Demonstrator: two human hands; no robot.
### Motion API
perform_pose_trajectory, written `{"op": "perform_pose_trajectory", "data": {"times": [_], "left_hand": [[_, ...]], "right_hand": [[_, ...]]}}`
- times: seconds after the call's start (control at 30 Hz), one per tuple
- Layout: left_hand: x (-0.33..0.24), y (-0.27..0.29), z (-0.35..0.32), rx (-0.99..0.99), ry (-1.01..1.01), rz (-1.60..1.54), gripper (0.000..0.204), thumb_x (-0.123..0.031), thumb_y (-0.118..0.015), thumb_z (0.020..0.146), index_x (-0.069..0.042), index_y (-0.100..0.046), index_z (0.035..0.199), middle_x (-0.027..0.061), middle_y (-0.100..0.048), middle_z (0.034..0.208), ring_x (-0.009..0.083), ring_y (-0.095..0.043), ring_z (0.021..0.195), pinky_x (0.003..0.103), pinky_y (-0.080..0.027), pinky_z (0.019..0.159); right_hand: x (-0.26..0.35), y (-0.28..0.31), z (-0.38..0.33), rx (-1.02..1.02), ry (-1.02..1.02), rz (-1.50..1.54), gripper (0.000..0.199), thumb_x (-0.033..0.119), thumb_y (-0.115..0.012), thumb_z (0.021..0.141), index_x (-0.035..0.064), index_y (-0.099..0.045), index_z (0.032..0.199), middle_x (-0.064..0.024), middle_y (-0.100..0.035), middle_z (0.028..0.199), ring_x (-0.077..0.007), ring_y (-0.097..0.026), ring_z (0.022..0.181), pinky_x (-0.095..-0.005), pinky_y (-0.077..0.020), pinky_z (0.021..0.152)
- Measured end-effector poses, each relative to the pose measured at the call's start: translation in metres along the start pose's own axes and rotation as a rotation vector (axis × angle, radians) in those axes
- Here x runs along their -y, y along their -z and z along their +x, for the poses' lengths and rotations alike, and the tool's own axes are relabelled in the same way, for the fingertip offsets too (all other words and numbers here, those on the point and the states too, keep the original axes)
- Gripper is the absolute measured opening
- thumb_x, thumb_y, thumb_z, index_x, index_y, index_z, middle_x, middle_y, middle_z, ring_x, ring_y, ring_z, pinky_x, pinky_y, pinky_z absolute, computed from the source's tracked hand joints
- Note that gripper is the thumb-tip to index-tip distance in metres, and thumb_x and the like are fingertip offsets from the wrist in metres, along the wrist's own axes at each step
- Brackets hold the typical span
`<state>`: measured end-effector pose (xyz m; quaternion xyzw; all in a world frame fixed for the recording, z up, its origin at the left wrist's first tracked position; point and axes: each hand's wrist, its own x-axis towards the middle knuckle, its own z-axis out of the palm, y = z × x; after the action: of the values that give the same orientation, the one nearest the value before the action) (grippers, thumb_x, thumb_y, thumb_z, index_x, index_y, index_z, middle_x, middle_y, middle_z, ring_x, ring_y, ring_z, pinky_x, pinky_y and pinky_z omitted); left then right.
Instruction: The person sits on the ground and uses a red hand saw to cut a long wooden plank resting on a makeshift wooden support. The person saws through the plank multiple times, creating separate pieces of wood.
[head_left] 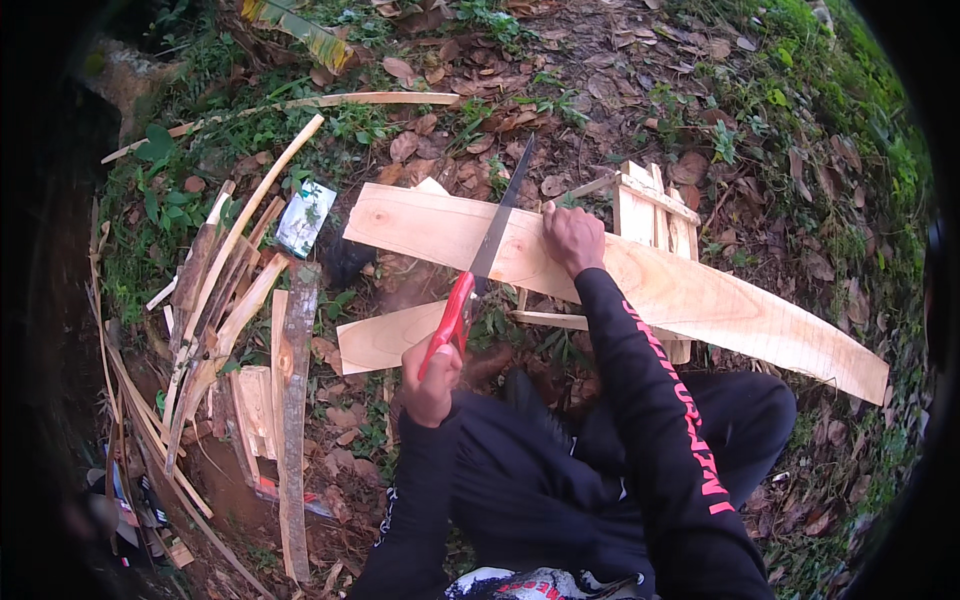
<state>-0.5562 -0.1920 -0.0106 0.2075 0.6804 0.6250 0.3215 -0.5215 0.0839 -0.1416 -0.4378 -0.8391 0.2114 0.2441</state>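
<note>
Black trousers [560, 470] and sleeves lowest in view, knees drawn up over leaf-strewn ground [640, 60]. Left hand [432, 380] with grip closed round the red handle of a saw [487, 255]; blade pointing up and slightly right, away from the body, crossing the plank [700, 295]. Right hand [572, 238] pressed flat on that plank, just right of the blade. Plank lying long axis left to lower right. Shorter board [385, 338] underneath. Heap of offcuts [240, 300] to the left; small slatted frame [655, 205] behind the plank.
</note>
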Motion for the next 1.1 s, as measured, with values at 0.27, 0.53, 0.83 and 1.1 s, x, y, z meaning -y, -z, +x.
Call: {"op": "perform_pose_trajectory", "data": {"times": [0.27,0.53,0.83,1.1], "left_hand": [[0.003,0.019,-0.021,0.025,-0.085,-0.002,0.036,-0.028,-0.050,0.093,-0.003,-0.051,0.066,-0.0042,-0.038,0.052,0.0029,-0.030,0.042,0.022,-0.018,0.041],[-0.001,-0.008,0.037,0.079,0.017,0.156,0.035,-0.027,-0.049,0.093,-0.005,-0.049,0.066,-0.0053,-0.037,0.053,0.0037,-0.031,0.046,0.023,-0.022,0.044],[-0.022,0.060,-0.042,0.055,0.036,-0.024,0.035,-0.027,-0.051,0.093,-0.004,-0.050,0.067,-0.0044,-0.037,0.053,0.0029,-0.031,0.045,0.020,-0.021,0.043],[-0.033,0.016,0.027,0.104,0.034,0.118,0.032,-0.025,-0.051,0.093,-0.005,-0.051,0.068,-0.0044,-0.041,0.055,0.0040,-0.035,0.049,0.024,-0.025,0.046]], "right_hand": [[0.004,-0.002,0.010,0.015,-0.011,0.024,0.054,0.036,-0.040,0.097,0.0048,-0.066,0.062,-0.0191,-0.063,0.064,-0.0367,-0.064,0.062,-0.0474,-0.0495,0.064],[-0.011,-0.010,0.005,0.003,0.002,-0.011,0.054,0.036,-0.041,0.097,0.0042,-0.065,0.060,-0.0192,-0.063,0.063,-0.0361,-0.063,0.061,-0.0466,-0.0493,0.063],[0.022,0.006,-0.007,0.026,0.020,-0.063,0.057,0.037,-0.037,0.099,0.0045,-0.065,0.062,-0.0197,-0.062,0.063,-0.0377,-0.062,0.061,-0.0480,-0.0487,0.062],[0.027,0.002,-0.010,0.004,0.032,-0.082,0.055,0.037,-0.038,0.098,0.0040,-0.065,0.062,-0.0207,-0.063,0.064,-0.0373,-0.064,0.061,-0.0473,-0.0499,0.062]]}}
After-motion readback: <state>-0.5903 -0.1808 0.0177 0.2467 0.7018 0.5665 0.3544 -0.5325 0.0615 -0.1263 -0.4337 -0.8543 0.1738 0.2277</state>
